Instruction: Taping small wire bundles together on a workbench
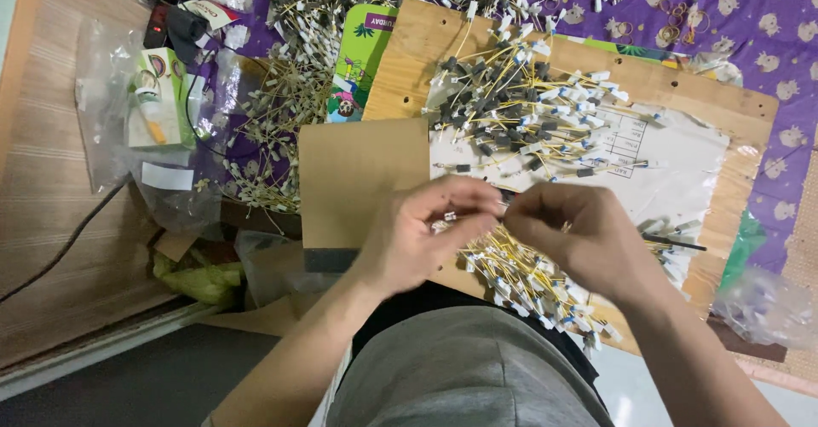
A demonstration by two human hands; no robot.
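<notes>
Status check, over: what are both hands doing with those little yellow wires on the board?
Left hand and right hand pinched together on one small yellow wire piece. Loose wire pile directly beneath on wooden board. Nothing blocking.

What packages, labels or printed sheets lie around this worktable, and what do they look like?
Small carton: far left, inside a clear plastic bag, green and white.
Colourful card: upper middle, partly under the wooden board, green with cartoon pictures and a purple patch.
Printed sheet: on the board at right, white with a ruled table.
White label: left, on a clear bag, blank rectangle.
</notes>
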